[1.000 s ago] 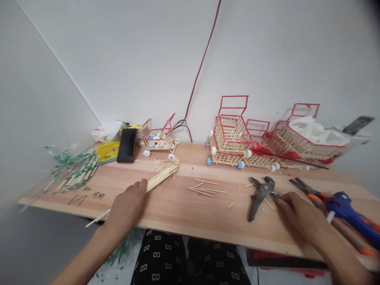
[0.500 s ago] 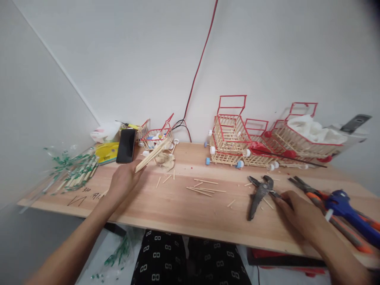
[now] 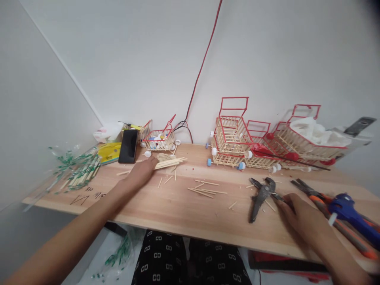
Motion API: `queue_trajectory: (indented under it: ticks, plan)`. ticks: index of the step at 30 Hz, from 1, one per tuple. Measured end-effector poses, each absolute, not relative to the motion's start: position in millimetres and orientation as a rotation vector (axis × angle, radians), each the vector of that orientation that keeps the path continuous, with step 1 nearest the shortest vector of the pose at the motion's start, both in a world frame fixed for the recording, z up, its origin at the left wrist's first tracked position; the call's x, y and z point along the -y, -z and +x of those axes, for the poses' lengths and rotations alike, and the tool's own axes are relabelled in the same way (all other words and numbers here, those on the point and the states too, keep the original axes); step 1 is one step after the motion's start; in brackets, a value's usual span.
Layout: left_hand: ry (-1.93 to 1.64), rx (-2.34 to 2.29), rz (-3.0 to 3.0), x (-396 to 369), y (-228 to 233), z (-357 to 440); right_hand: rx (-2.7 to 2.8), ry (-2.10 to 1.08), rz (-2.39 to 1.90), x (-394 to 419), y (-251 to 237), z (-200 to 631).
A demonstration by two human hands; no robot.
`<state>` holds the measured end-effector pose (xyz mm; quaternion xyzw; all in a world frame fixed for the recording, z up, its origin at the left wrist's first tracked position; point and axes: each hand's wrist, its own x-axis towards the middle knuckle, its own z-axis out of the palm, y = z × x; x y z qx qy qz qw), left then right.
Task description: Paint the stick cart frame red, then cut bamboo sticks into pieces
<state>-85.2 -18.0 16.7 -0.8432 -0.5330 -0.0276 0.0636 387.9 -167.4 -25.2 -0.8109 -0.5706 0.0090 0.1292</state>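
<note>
The left hand rests its fingers closed over the near end of a bundle of thin wooden sticks lying on the table at about eleven o'clock; they look light, stiff and easily snapped, best gathered mid-length. The right hand lies loosely open at four o'clock, fingertips touching the dark pliers, gripping nothing.

Left hand stretched far forward toward 11 o'clock, palm down, fingers extended flat. Right hand low at 4 o'clock, palm down, fingers loosely curled.
</note>
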Motion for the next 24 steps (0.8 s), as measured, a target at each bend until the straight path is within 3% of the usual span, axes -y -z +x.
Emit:
queue_trajectory:
  ticks: [8, 15, 24]
  plan:
    - [0.108, 1.772, -2.567, 74, -9, -13, 1.665, -0.051, -2.388, 167, 20, 383]
    - [0.229, 1.586, -2.815, 71, -13, 40, 1.66, -0.009, -2.349, 168, 23, 384]
    - [0.337, 1.961, -2.358, 73, -34, -61, 1.686, -0.068, -2.328, 170, 23, 387]
